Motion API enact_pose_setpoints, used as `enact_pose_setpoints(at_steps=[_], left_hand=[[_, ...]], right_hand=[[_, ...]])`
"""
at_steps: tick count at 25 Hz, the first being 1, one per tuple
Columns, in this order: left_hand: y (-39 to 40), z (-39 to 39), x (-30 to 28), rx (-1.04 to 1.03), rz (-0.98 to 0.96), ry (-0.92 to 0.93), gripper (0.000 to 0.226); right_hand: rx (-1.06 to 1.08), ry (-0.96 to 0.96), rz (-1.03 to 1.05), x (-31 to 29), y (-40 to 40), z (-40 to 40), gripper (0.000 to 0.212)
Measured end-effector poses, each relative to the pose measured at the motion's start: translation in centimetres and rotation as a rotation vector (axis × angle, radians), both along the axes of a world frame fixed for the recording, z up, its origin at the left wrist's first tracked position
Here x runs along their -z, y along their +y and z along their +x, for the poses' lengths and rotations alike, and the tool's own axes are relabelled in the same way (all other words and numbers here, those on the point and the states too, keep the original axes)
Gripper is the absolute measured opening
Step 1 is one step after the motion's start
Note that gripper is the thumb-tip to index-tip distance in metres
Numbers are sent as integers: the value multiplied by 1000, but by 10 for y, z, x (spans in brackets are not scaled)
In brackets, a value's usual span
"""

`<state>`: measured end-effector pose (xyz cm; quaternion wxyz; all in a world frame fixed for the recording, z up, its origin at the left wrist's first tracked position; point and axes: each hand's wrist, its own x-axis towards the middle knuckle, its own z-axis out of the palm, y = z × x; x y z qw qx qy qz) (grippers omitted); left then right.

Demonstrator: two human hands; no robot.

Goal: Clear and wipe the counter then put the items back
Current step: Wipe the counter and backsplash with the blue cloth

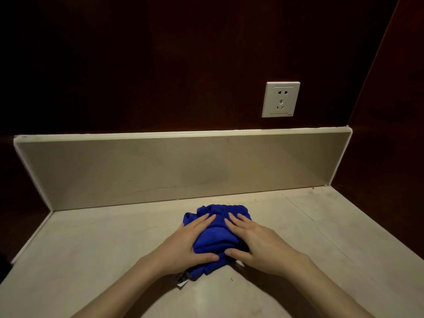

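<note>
- Blue cloth (216, 230) sits bunched on the counter (91, 244), roughly centre, nearer the backsplash (160, 166) than the near edge.
- White tag (182, 281) pokes out from under its near-left corner.
- Left hand (192, 242) lies flat on the cloth's left side, fingers straight and spread, thumb along the near edge. Pressing, not gripping.
- Right hand (252, 239) mirrors it on the right side, fingers straight, thumb pointing in toward the left thumb. Also pressing, nothing pinched.
- 2 thumbs nearly meet over the cloth's near edge.
- Handling, my read: soft, light, plush weave, no stiffness at all. It crumples and folds under load, so flat-palm pressure from above is the right hold for wiping. Looks to slide easily on the smooth stone; low risk of snagging.
- For lifting it later, pinch a bunched fold at the top or grab a corner. Nothing fragile here.
- Stage, judged: counter shows no items, so clearing looks done and wiping is in hand. Put-back not yet done.
- Counter is pale stone with a few thin dark lines running diagonally on the right side, plus a small dark speck near the cloth's near edge.
- 1 tiny red fleck at the far right corner where counter meets backsplash; worth a pass.
- Backsplash is a low beige strip with white trim.
- Above it, a dark wood wall panel (137, 65) with 1 white socket (281, 99), far right.
- Keep a damp cloth well away from that socket.
</note>
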<state>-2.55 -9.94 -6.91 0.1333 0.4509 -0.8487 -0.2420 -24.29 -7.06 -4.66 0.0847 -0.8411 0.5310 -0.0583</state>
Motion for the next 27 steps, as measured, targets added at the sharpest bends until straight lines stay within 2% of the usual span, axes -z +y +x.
enact_pose_setpoints(at_steps=[4, 8, 14, 21, 27], left_hand=[[7, 2, 1, -23, 23, 27, 89], [5, -6, 3, -22, 88, 28, 90], [2, -38, 0, -49, 109, -34, 91], [-10, -132, -1, -20, 66, -44, 97], [-40, -243, 5, 54, -6, -80, 92]], right_hand=[[-88, 31, -68, 6, -10, -5, 77], [-136, -97, 37, 16, -18, -17, 78], [-210, -82, 48, 11, -29, -48, 72], [-202, 26, 117, -11, -51, -142, 71], [2, 53, 147, -14, -56, -236, 70]])
